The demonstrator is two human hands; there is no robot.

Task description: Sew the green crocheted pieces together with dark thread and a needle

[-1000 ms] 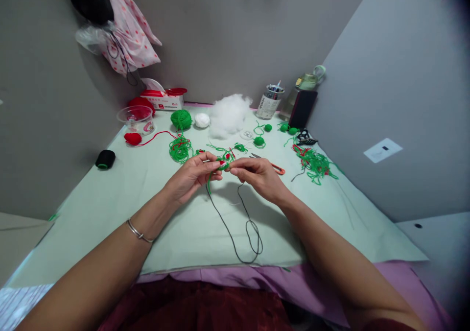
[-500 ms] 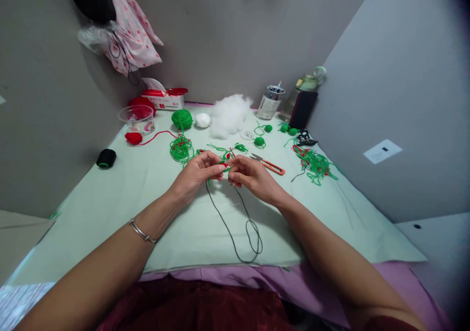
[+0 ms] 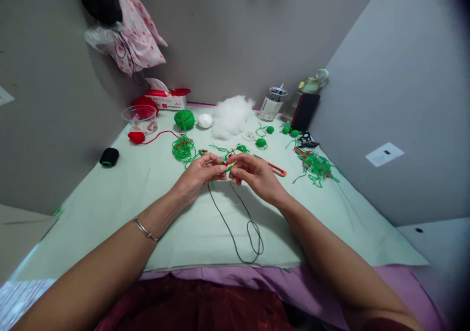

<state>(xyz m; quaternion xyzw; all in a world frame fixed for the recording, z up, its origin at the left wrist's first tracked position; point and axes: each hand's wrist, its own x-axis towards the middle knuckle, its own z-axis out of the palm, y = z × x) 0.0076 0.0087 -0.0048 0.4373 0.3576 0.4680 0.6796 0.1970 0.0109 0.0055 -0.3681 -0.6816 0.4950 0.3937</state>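
Near the middle of the table, my left hand (image 3: 201, 175) pinches a small green and red yarn piece (image 3: 228, 168) between thumb and fingers. My right hand (image 3: 253, 174) meets it from the right, its fingers closed at the piece's edge; a small yellow tip shows there, too small to name. A thin dark thread (image 3: 229, 228) hangs from between the hands and loops on the table towards me. Orange-handled scissors (image 3: 277, 169) lie just beyond my right hand, partly hidden by it.
Behind stand a green yarn ball (image 3: 184, 119), white stuffing (image 3: 232, 117), a pen can (image 3: 272, 104) and a phone (image 3: 305, 112) against a bottle. Tangled green yarn (image 3: 317, 167) lies right; a clear tub (image 3: 141, 121) and black spool (image 3: 109, 157) lie left.
The whole view has shifted slightly. My right hand's fingers have changed pose a little at the yarn piece, covering more of the scissors. Both hands remain together.
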